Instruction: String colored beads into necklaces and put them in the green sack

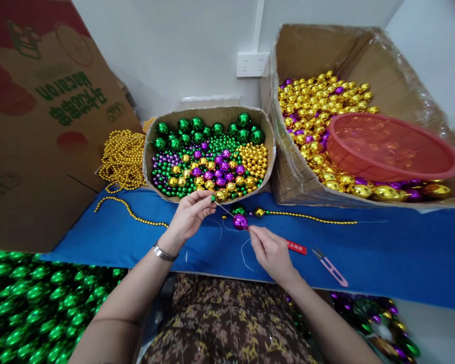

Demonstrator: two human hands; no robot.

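My left hand [193, 215], a watch on its wrist, pinches a small green bead [213, 198] at the upper end of a thin needle [223, 208]. The needle slants down to a large shiny purple bead [240, 222]. At that bead's right end, the fingertips of my right hand [270, 250] are closed on it. Just behind lies a large green bead [238, 209], and a gold bead [259, 212] leads a string of small gold beads [311, 217] to the right. Loose white thread [243, 253] curls on the blue cloth [212, 253].
A cardboard box [148, 167] of sorted green, purple and gold beads stands behind my hands. A larger box [288, 177] at right holds gold and purple beads and a red basin [394, 174]. Pink thread snips [331, 268] and a red strip [297, 247] lie at right.
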